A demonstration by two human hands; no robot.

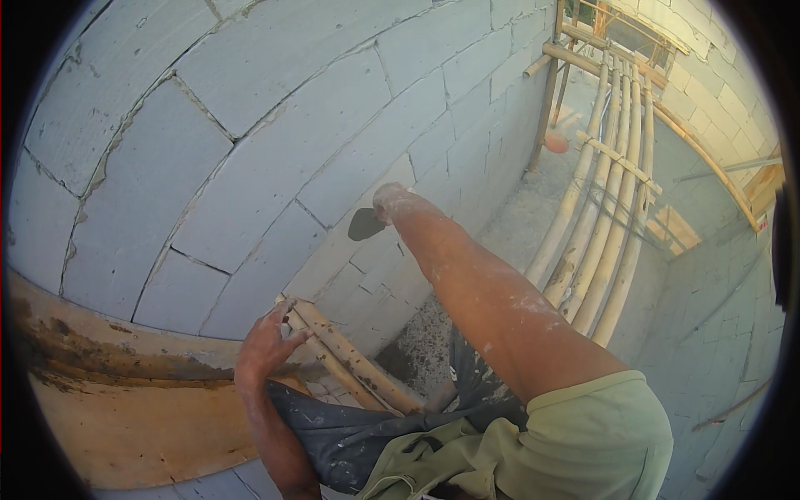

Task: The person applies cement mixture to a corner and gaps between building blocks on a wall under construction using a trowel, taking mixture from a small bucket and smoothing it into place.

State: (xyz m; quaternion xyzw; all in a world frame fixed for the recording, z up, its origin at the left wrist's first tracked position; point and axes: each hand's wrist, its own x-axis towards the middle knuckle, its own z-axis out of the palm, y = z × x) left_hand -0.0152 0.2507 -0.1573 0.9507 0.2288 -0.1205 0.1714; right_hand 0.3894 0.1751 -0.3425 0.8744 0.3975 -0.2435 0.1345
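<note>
My right hand [392,200] is closed on a trowel with a dark blade [364,225], held at a pale, smoother strip on the block wall [283,125]. The handle is mostly hidden by my fingers. My left hand [271,337], low at the left, grips the upper end of bamboo poles [340,342] by the wall, its fingers curled over them. The poles are spotted with dark mortar. Light dust marks my right forearm.
A stained board [142,425] runs along the lower left. Several long bamboo poles [583,242], tied with a crosspiece, stretch to a scaffold frame [567,50] at the back. A red round object [557,143] and a second block wall [725,317] are at the right.
</note>
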